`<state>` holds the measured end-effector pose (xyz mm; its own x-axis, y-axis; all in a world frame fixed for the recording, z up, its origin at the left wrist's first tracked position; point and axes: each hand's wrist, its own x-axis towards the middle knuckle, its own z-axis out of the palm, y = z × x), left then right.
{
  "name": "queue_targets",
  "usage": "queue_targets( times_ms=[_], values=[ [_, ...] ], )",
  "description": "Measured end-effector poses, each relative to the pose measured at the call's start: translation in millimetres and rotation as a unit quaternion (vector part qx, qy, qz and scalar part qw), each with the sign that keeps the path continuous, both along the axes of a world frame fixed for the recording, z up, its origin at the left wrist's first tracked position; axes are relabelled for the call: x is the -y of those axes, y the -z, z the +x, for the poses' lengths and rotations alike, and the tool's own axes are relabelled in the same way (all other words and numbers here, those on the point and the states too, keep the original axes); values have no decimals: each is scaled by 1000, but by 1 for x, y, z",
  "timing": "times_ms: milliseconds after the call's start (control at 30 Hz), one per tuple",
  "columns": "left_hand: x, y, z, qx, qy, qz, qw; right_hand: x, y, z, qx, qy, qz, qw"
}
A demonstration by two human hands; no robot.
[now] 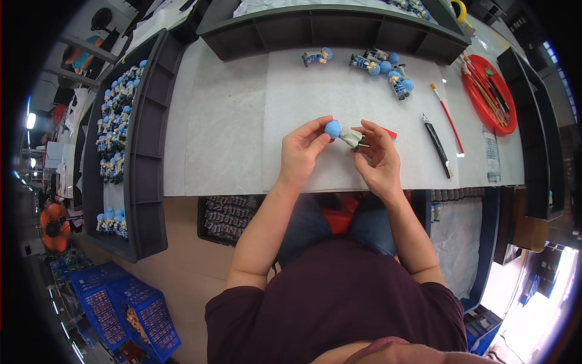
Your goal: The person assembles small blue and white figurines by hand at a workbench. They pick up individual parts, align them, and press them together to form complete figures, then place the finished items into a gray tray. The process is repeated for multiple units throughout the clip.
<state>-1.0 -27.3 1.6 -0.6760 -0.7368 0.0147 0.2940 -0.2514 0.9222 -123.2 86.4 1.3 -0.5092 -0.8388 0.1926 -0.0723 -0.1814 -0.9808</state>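
Note:
A small figurine with a blue head and a pale body lies tilted between my two hands over the table. My left hand pinches its head between thumb and fingers. At the dark feet end, my right hand has thumb and fingertips closed around the base. Part of a red object shows behind the right fingers; its kind is hidden. Farther off on the white sheet lie a single blue-haired figurine and, to its right, several more figurines in a loose cluster.
A black pen-like tool and a red-handled brush lie to the right. Beyond them sits a red oval tray holding brushes. Dark crates stand at the back and left, the left one holding rows of figurines.

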Motion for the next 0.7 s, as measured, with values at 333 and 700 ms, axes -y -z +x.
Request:
queue_targets(
  times_ms=[333, 700],
  values=[
    [0, -3, 1, 1, 12, -13, 1000, 0, -2, 1, 3, -5, -6, 1000],
    [-1, -6, -1, -2, 7, -5, 1000, 0, 5, -2, -8, -1, -18, 1000]
  ],
)
